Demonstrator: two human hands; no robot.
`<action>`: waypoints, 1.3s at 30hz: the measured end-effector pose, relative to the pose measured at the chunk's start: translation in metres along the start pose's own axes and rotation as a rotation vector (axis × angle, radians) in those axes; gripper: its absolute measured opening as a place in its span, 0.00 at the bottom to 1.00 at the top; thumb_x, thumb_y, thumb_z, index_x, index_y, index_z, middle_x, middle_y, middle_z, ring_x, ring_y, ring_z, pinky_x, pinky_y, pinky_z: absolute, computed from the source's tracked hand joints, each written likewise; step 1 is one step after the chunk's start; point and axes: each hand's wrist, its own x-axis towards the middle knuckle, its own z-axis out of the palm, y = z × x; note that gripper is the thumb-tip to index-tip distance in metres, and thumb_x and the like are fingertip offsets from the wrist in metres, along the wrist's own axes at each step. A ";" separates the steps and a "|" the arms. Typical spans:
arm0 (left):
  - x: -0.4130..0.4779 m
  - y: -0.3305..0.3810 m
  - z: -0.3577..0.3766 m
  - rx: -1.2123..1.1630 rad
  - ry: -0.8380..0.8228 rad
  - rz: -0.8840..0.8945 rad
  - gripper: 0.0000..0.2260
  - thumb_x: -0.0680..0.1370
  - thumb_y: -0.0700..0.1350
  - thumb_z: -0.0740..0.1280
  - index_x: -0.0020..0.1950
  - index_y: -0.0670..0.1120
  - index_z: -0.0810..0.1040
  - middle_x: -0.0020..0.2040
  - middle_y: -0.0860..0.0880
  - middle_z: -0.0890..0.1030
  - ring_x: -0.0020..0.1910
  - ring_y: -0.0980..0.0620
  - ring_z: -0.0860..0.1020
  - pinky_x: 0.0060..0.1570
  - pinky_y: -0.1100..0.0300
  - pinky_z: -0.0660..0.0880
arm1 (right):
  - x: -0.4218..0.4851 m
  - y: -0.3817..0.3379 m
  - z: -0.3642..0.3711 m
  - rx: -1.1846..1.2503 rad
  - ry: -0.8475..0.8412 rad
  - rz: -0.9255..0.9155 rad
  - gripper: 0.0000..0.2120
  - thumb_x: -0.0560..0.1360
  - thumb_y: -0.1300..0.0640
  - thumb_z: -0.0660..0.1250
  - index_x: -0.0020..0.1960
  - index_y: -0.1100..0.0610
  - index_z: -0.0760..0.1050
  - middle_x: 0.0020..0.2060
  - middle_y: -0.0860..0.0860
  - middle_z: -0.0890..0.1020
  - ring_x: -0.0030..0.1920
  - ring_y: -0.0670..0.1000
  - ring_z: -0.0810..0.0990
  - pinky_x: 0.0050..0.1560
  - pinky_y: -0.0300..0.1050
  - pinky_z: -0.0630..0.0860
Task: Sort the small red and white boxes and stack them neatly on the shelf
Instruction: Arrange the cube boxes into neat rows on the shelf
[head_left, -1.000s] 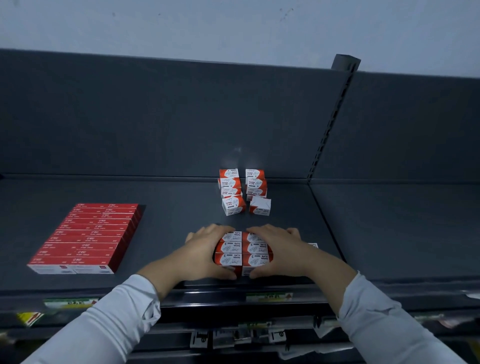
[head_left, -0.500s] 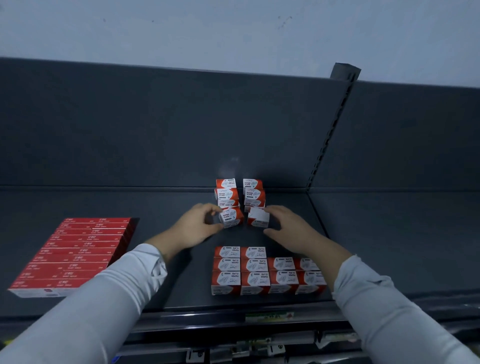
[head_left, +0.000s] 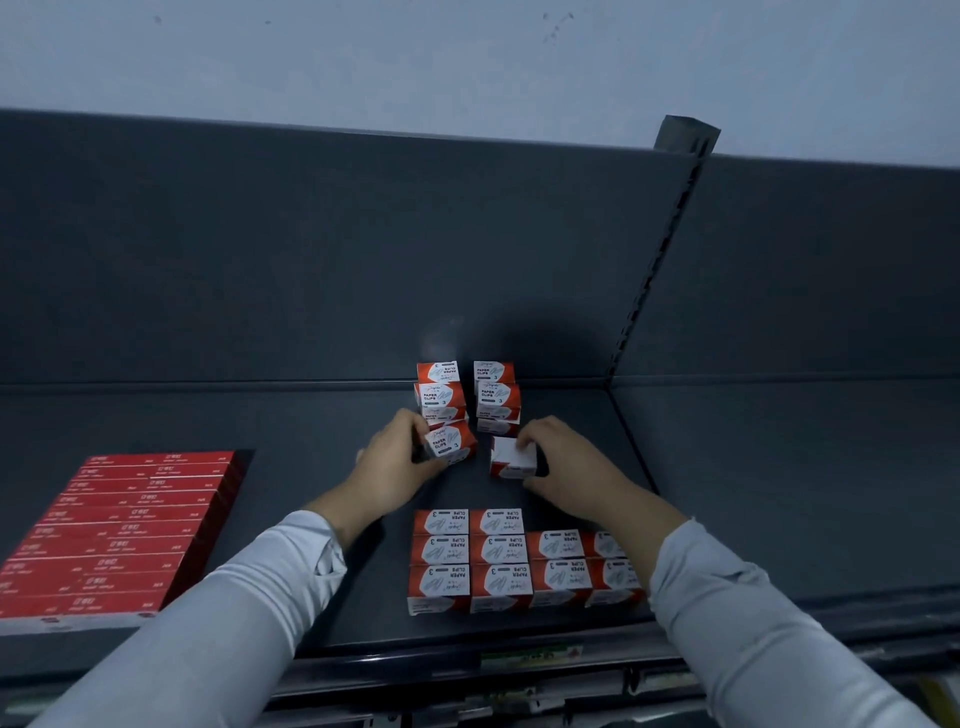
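Behind the front block (head_left: 467, 564), the left hand (head_left: 387, 467) pinched a tilted box (head_left: 451, 442) and the right hand (head_left: 566, 467) gripped a white-topped box (head_left: 511, 460). Each box lay inboard of its hand.

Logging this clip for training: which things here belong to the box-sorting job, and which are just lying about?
Job: left hand gripping the tilted box; right hand gripping the white-faced box; back stacks; front block; shelf.
Lying about: flat red packs at left; label strip on the shelf edge.
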 end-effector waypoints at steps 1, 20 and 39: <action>0.000 0.000 0.000 -0.042 -0.015 -0.001 0.15 0.73 0.49 0.74 0.51 0.55 0.70 0.49 0.56 0.77 0.47 0.56 0.76 0.52 0.55 0.75 | 0.000 0.001 0.000 0.019 0.007 0.000 0.19 0.73 0.57 0.73 0.61 0.50 0.71 0.63 0.48 0.70 0.61 0.49 0.73 0.60 0.42 0.73; -0.030 0.057 -0.031 -0.915 -0.299 0.032 0.20 0.74 0.26 0.67 0.62 0.42 0.73 0.59 0.42 0.82 0.57 0.42 0.81 0.57 0.53 0.78 | -0.037 -0.014 -0.039 1.221 0.203 0.178 0.15 0.80 0.48 0.63 0.53 0.61 0.78 0.40 0.56 0.86 0.35 0.52 0.82 0.34 0.40 0.78; -0.068 0.101 -0.022 -1.027 -0.156 0.061 0.19 0.75 0.30 0.66 0.64 0.43 0.75 0.58 0.40 0.82 0.53 0.44 0.82 0.50 0.58 0.81 | -0.087 0.003 -0.061 1.142 0.074 -0.018 0.16 0.78 0.64 0.66 0.60 0.48 0.79 0.55 0.56 0.80 0.53 0.55 0.83 0.49 0.52 0.83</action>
